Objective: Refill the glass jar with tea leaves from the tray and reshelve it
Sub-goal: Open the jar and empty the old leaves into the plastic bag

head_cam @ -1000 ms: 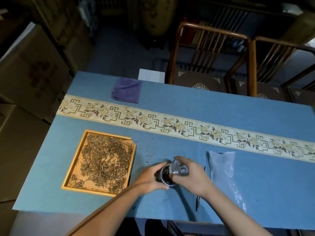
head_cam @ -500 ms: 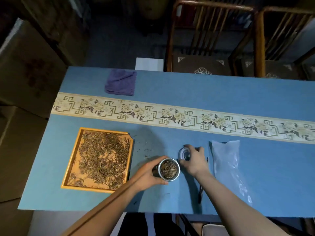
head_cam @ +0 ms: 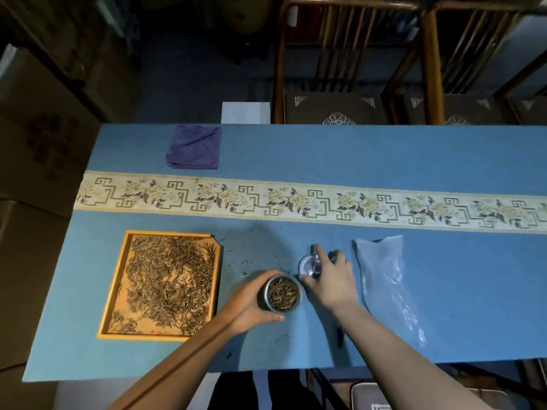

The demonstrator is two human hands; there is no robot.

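Note:
The glass jar (head_cam: 282, 292) stands upright on the blue table cloth near the front edge, lid off, with tea leaves showing inside. My left hand (head_cam: 251, 303) is wrapped around its left side. The clear glass lid (head_cam: 307, 264) lies on the cloth just behind and to the right of the jar. My right hand (head_cam: 331, 279) hovers at the lid's right edge with its fingers spread; whether they touch it I cannot tell. The wooden tray (head_cam: 102, 306) of loose tea leaves (head_cam: 168, 279) sits to the left of the jar.
A clear plastic bag (head_cam: 384, 279) lies flat right of my right hand. A dark thin stick (head_cam: 340, 338) pokes out under my right forearm. A folded purple cloth (head_cam: 194, 147) is at the back left. Wooden chairs (head_cam: 334, 108) stand behind the table, cardboard boxes (head_cam: 38, 137) to the left.
My right hand took the lid off the jar, carried it back and right, and set it on the cloth. The left hand stood the tilted jar upright.

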